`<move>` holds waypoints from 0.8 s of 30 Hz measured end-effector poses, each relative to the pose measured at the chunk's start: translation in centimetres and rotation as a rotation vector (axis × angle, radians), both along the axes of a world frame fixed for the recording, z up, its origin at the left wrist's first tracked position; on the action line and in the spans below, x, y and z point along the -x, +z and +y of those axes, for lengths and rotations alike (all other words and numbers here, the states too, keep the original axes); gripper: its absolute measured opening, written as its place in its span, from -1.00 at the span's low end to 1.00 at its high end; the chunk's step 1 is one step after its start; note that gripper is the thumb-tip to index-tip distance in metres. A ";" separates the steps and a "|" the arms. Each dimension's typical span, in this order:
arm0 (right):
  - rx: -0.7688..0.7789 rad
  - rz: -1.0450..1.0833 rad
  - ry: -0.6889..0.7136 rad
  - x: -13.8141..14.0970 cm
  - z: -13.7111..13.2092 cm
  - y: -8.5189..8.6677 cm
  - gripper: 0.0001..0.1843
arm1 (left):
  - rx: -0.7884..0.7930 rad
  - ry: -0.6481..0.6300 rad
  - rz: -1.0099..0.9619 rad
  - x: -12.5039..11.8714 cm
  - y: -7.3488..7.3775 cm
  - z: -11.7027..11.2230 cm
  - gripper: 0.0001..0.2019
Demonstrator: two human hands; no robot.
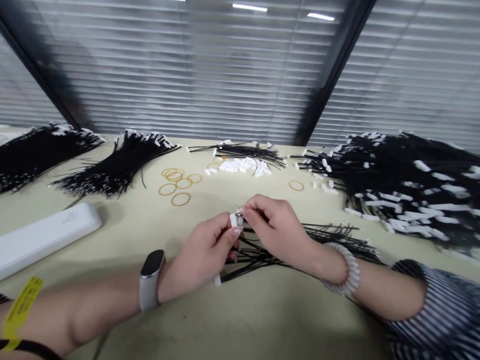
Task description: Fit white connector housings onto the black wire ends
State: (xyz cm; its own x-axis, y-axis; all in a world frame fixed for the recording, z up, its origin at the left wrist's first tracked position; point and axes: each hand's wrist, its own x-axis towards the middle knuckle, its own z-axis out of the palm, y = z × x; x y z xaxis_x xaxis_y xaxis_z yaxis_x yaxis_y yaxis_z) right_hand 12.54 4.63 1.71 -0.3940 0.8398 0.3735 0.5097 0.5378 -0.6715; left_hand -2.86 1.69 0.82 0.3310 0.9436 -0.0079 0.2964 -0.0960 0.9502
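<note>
My left hand (204, 252) is closed in a pinch on a small white cap (233, 220) at the table's middle. My right hand (275, 227) meets it from the right, its fingertips pinched on the end of a thin black wire (244, 212) at the cap. Under both hands lies a loose bundle of black wires (318, 240), spreading to the right. A grey band sits on my left wrist, a white bead bracelet on my right.
A pile of white caps (236, 165) and several rubber bands (176, 182) lie further back. Black wire bundles lie at the far left (33, 150), back left (120, 165), back middle (243, 150) and right (405, 180). A white flat case (41, 235) lies left.
</note>
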 end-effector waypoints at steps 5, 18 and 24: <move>-0.011 0.018 -0.007 -0.2 -0.1 -0.1 -0.73 | 0.035 -0.014 -0.059 0.0 -0.3 -0.2 -0.82; -0.334 -0.306 0.149 -3.5 -1.0 2.7 -0.67 | 0.119 0.132 -0.214 0.7 -0.8 0.3 -0.75; 0.026 -0.443 0.224 -3.5 -0.2 2.0 -0.69 | 0.006 0.181 -0.140 0.6 -0.5 -0.4 -0.81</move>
